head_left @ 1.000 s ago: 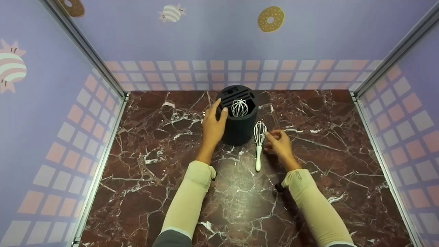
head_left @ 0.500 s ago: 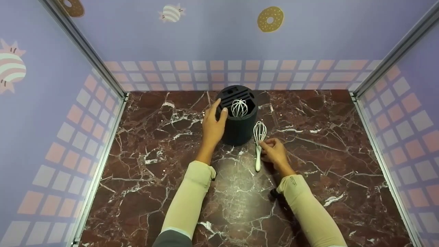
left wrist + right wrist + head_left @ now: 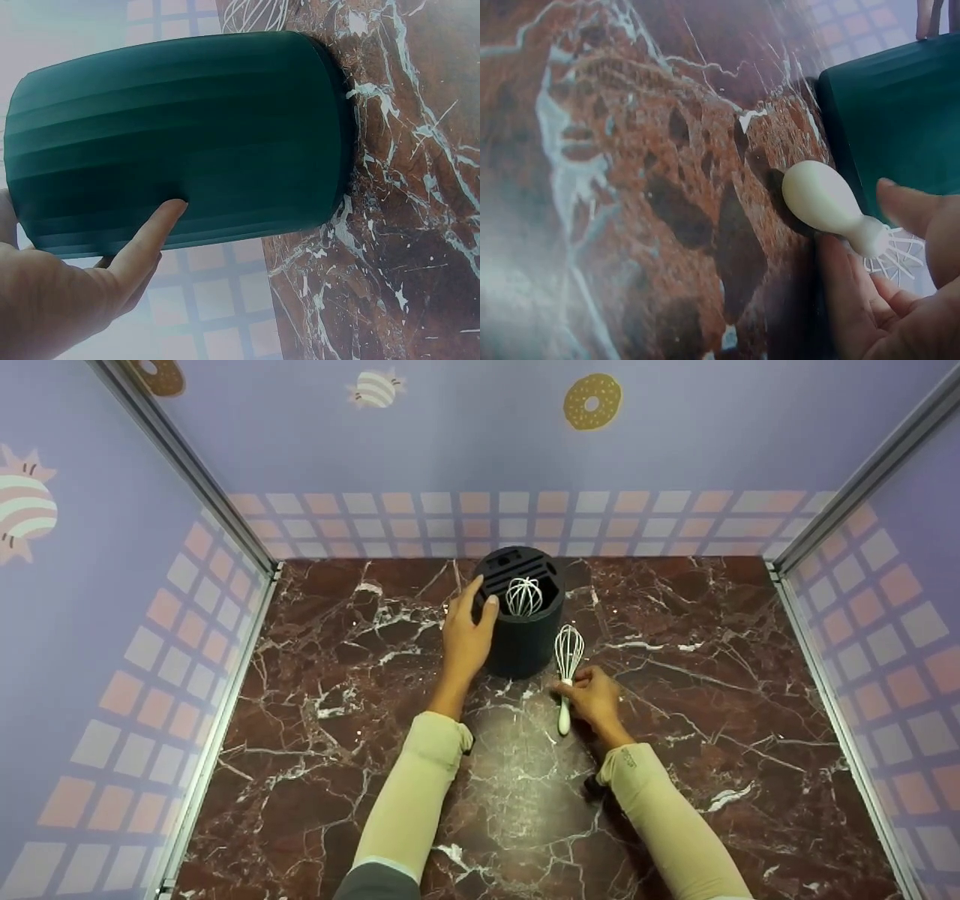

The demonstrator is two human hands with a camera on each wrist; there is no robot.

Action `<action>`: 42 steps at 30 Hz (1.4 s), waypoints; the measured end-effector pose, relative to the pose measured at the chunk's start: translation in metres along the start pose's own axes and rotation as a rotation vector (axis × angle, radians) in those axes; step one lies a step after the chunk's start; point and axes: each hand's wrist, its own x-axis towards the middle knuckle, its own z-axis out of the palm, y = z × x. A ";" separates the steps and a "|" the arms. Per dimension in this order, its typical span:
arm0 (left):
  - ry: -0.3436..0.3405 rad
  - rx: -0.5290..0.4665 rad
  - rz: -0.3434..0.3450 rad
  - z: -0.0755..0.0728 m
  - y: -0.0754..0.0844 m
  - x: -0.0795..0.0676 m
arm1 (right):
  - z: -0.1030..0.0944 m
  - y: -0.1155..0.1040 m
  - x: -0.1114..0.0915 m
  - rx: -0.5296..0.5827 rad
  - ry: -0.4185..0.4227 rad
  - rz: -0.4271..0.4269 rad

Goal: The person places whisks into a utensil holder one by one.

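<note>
A dark round utensil holder, slotted on top and dark green in the wrist views, stands upright on the marbled surface. From its larger opening rises the wire head of one whisk. My left hand rests against the holder's left side, thumb and forefinger stretched along the rim. A second whisk with a pale handle lies just right of the holder, wires pointing away. Over its upper handle is my right hand; in the right wrist view a gap shows between thumb and handle, with fingers along the other side.
The dark red marbled tabletop is enclosed by a patterned back wall and side walls with metal rails. The holder stands near the back wall.
My right hand has moved from beside the second whisk's wires down and toward me to its upper handle. My left hand, the holder and both whisks have stayed in place.
</note>
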 end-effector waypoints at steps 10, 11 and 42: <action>-0.007 0.013 -0.013 0.000 0.001 -0.001 | -0.004 -0.002 0.002 -0.163 0.020 -0.044; -0.006 0.014 -0.013 0.000 0.001 -0.001 | -0.005 -0.002 0.002 -0.129 0.001 -0.020; -0.016 -0.013 -0.012 0.000 0.000 -0.001 | -0.055 -0.075 0.007 0.404 -0.146 0.090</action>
